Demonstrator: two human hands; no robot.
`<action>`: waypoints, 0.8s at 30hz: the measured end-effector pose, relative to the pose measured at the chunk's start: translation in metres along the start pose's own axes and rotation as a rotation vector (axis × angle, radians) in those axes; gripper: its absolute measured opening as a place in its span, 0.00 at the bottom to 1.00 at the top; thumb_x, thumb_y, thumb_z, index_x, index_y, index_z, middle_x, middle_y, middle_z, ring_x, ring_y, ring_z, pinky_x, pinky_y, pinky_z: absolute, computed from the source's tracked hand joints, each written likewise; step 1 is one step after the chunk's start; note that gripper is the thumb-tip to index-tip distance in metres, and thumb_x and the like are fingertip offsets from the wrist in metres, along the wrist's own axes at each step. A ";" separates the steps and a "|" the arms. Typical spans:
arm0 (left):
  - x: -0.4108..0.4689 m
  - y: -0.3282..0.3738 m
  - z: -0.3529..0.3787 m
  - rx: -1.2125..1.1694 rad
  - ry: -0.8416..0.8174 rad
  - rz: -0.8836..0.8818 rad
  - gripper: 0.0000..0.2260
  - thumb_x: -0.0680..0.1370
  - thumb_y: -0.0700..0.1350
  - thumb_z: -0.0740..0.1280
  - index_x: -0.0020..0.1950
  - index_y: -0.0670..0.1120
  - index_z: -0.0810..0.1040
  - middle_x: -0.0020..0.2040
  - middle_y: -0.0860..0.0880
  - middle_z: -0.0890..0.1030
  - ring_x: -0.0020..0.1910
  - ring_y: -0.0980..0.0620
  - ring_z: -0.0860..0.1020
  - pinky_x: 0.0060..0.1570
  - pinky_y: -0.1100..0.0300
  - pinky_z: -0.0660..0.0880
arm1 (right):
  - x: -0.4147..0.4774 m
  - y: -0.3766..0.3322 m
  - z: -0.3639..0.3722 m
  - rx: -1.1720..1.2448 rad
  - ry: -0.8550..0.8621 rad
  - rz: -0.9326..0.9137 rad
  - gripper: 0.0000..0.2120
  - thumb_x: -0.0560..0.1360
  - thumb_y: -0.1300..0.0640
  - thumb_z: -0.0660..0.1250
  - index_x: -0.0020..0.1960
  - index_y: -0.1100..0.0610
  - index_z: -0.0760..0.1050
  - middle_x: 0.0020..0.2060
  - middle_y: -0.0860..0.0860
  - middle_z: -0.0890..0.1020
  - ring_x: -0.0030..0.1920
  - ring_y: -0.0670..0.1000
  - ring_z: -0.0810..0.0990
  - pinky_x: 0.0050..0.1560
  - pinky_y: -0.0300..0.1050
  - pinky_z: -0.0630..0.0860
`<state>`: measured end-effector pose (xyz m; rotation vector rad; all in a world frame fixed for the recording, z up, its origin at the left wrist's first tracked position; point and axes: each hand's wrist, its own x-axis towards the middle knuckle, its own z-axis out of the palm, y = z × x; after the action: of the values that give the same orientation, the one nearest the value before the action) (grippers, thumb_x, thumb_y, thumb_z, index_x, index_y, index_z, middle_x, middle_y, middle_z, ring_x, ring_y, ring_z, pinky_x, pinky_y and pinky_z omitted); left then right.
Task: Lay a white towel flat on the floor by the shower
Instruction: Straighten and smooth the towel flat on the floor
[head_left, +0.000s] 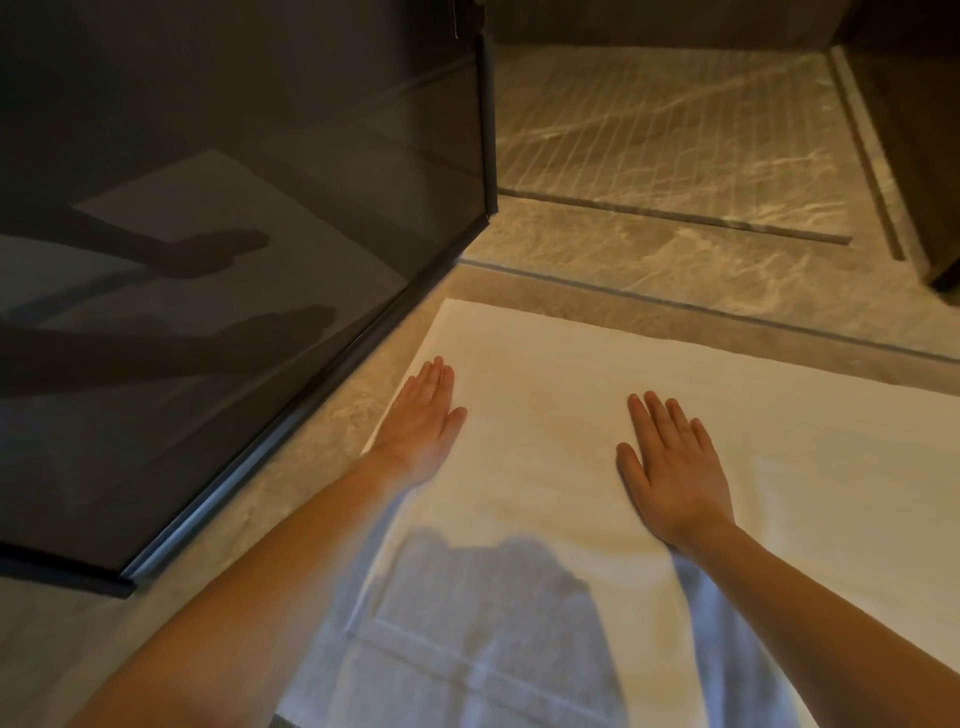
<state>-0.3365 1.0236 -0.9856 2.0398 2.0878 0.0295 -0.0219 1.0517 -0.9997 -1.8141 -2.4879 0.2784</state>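
Both forearms (260, 597) outstretched, left hand (423, 415) and right hand (675, 467) flat (fingers straight) on white towel (545, 364).

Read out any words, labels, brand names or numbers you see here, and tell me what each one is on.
None: no text can be read anywhere in this view.
White towel: plain, with woven bands near the near end, no tag or lettering showing.
Glass shower panel: only dim reflections.
Stone floor: veining and grooves only.
Left hand and right hand: flat on the towel, no writing.
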 end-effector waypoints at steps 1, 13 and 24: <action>-0.006 0.015 0.002 0.024 0.034 0.017 0.27 0.83 0.54 0.42 0.78 0.42 0.40 0.79 0.44 0.40 0.77 0.50 0.39 0.74 0.57 0.36 | -0.001 -0.001 0.000 -0.010 -0.003 0.004 0.30 0.81 0.42 0.41 0.79 0.49 0.40 0.79 0.49 0.45 0.78 0.50 0.41 0.77 0.50 0.42; -0.083 0.126 0.048 -0.105 0.205 0.390 0.23 0.82 0.49 0.53 0.75 0.38 0.63 0.76 0.42 0.62 0.76 0.46 0.58 0.73 0.47 0.59 | -0.071 -0.061 -0.007 0.068 -0.005 0.011 0.26 0.83 0.50 0.43 0.79 0.54 0.42 0.79 0.49 0.46 0.78 0.51 0.41 0.77 0.49 0.40; -0.086 0.078 0.047 -0.027 0.109 0.347 0.26 0.84 0.54 0.45 0.80 0.45 0.48 0.80 0.49 0.48 0.78 0.55 0.43 0.76 0.58 0.42 | -0.080 -0.059 0.010 0.054 -0.041 0.018 0.28 0.81 0.45 0.37 0.78 0.51 0.34 0.76 0.46 0.36 0.77 0.48 0.34 0.77 0.50 0.38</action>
<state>-0.2509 0.9346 -1.0061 2.4065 1.7517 0.2282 -0.0541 0.9576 -0.9938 -1.8299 -2.4663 0.3840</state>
